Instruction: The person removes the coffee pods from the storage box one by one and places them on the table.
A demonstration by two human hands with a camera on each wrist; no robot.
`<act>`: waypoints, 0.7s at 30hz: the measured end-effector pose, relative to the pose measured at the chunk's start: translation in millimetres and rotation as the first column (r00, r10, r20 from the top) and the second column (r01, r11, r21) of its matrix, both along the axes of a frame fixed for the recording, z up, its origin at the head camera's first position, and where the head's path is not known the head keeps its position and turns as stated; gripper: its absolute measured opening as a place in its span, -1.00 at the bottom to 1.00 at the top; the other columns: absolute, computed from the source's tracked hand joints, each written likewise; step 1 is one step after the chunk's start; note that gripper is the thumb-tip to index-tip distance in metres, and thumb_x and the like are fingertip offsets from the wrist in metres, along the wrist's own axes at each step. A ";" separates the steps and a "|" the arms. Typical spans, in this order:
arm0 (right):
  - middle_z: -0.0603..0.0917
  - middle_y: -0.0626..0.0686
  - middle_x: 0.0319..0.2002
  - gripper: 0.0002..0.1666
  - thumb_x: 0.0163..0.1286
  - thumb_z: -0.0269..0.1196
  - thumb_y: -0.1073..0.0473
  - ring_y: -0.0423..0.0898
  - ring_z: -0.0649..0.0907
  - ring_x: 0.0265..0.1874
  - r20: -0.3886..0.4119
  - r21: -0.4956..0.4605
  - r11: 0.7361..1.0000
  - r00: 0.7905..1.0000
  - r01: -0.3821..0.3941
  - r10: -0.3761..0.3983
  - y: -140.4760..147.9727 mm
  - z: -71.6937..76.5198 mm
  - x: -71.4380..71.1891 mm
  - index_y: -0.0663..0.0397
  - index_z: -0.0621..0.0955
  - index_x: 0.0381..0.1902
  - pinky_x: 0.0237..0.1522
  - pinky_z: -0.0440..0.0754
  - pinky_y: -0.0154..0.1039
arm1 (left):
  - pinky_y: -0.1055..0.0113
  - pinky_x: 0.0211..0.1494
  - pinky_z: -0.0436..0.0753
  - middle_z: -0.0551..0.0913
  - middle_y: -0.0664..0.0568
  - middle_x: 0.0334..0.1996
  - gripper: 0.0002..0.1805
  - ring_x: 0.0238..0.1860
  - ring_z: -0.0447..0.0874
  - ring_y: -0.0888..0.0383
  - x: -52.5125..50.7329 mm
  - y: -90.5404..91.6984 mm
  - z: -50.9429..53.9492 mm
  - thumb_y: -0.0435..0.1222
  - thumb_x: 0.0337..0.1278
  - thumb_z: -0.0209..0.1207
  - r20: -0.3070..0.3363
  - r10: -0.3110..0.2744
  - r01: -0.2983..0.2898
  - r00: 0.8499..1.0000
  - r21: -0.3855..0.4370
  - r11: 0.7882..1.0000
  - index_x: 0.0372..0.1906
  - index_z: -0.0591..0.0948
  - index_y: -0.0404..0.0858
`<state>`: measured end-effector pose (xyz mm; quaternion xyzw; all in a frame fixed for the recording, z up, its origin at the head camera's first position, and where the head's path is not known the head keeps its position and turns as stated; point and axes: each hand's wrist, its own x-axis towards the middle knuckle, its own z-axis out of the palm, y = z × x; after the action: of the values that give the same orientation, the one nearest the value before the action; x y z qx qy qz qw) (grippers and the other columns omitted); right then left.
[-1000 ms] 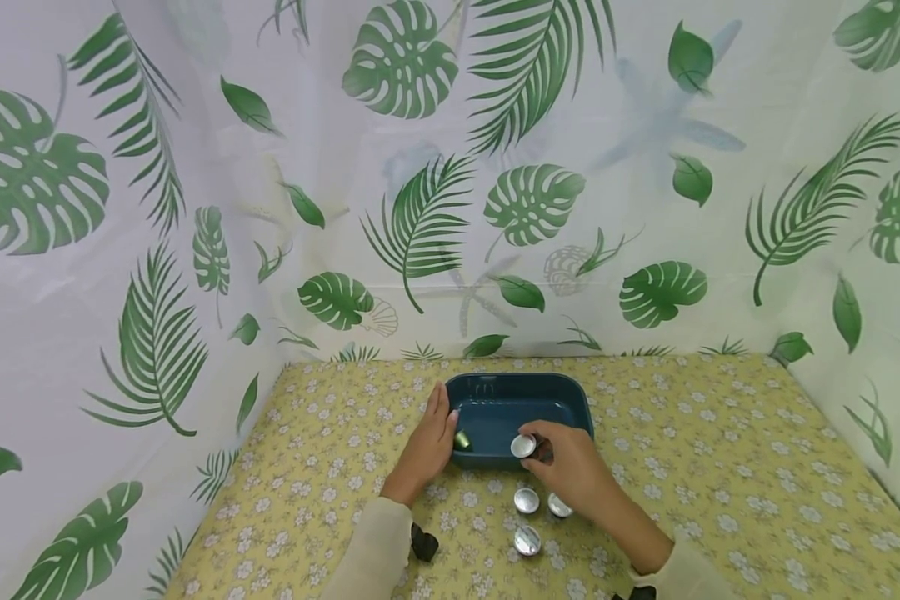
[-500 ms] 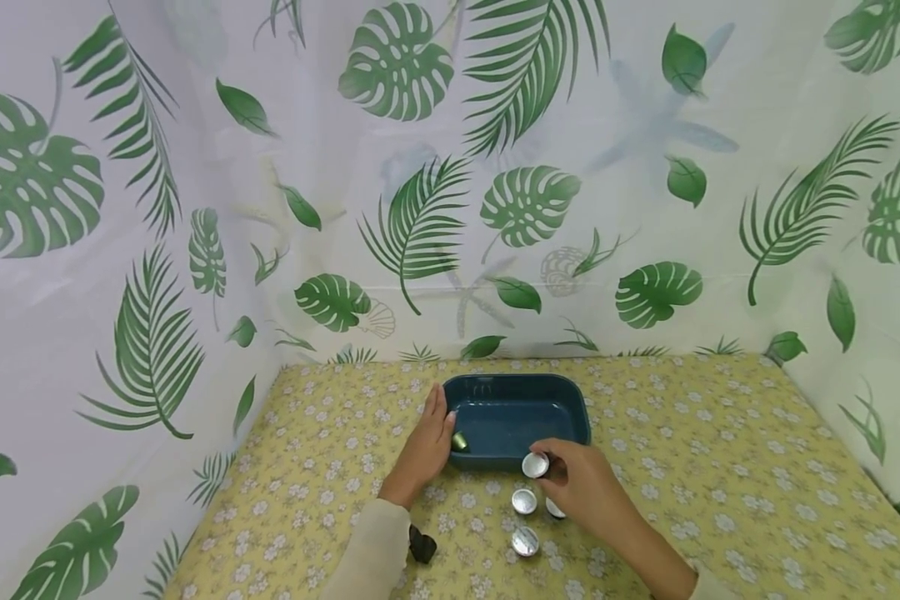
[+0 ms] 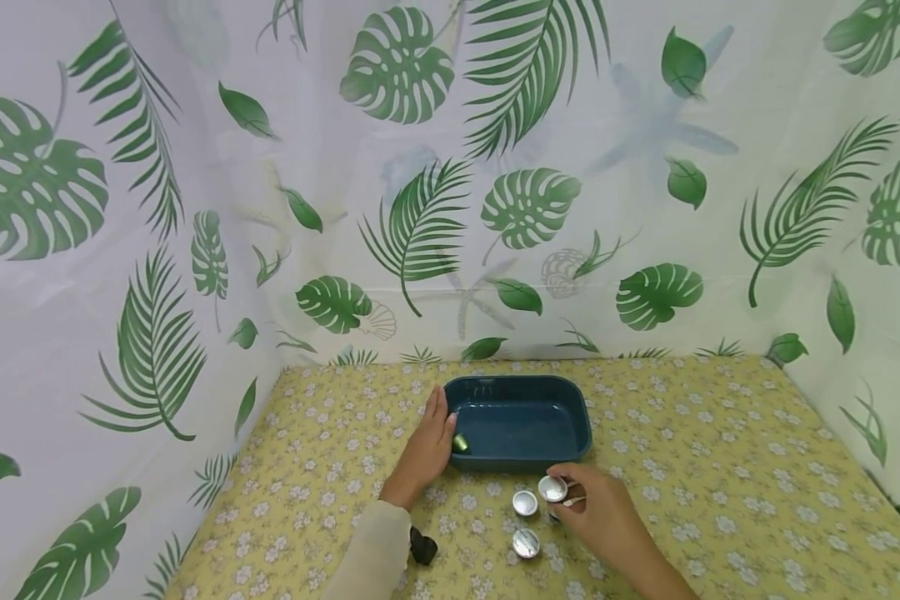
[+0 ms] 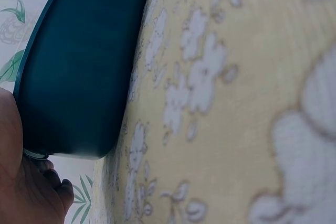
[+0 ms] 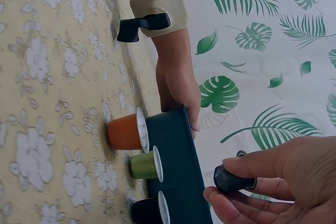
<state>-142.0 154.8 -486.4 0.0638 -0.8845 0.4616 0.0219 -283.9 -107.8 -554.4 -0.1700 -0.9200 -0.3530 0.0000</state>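
A dark blue rectangular dish (image 3: 517,463) stands on the table. My left hand (image 3: 423,446) grips its left side, thumb over the rim and fingers along the outer wall. In my right hand (image 3: 603,510) a dark coffee capsule (image 5: 227,180) is pinched between thumb and fingers, its foil lid facing up, in front of the dish. Below it on the table stand an orange capsule (image 5: 125,132), a green capsule (image 5: 144,166) and a black capsule (image 5: 147,211), foil lids up. From the head view the right hand mostly hides one of them. Another green capsule (image 3: 461,443) lies in the dish's front left corner.
A yellow flowered cloth (image 3: 720,467) covers the table. Behind and at both sides hang white sheets (image 3: 450,333) printed with green leaves. A black strap (image 3: 422,546) sits at the left wrist.
My right hand has moved back from the dish's front rim to above the standing capsules, still pinching its capsule. The left hand has kept its place on the dish.
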 end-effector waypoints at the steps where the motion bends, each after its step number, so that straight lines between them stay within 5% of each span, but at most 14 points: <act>1: 0.75 0.03 -0.17 -0.55 0.12 0.49 0.46 -0.10 0.74 -0.28 0.001 -0.004 1.000 1.000 0.006 -0.006 0.8 -1.8 1.3 0.21 0.70 0.00 -0.33 0.68 -0.34 | -0.05 0.56 0.10 -0.40 0.06 0.63 -0.32 0.62 -0.20 0.01 0.0 0.1 0.0 -0.03 0.70 -0.34 0.000 -0.001 0.001 1.000 0.000 1.000 0.64 -0.28 -0.14; 12: 0.74 -0.06 -0.23 -0.57 0.12 0.50 0.45 -0.13 0.71 -0.27 0.018 -0.032 0.999 0.999 0.035 -0.035 7.2 -16.7 11.4 0.06 0.72 -0.04 -0.34 0.64 -0.36 | -0.05 0.56 0.10 -0.41 0.07 0.63 -0.33 0.62 -0.19 0.01 1.0 0.7 1.1 -0.04 0.71 -0.35 0.001 -0.003 0.003 1.000 0.004 1.000 0.64 -0.29 -0.14; 21: 0.75 -0.03 -0.25 -0.54 0.10 0.49 0.49 -0.17 0.71 -0.33 0.058 -0.020 0.997 0.995 0.076 -0.075 6.2 -25.6 15.7 0.13 0.73 -0.01 -0.37 0.64 -0.35 | -0.04 0.56 0.11 -0.41 0.06 0.63 -0.32 0.62 -0.18 0.00 1.5 0.7 0.6 -0.04 0.71 -0.35 0.001 -0.004 0.004 1.000 -0.010 1.000 0.64 -0.28 -0.16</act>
<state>-126.3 161.0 -512.0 0.0168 -0.8813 0.4721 0.0147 -282.4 -107.1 -553.8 -0.1717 -0.9214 -0.3485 -0.0017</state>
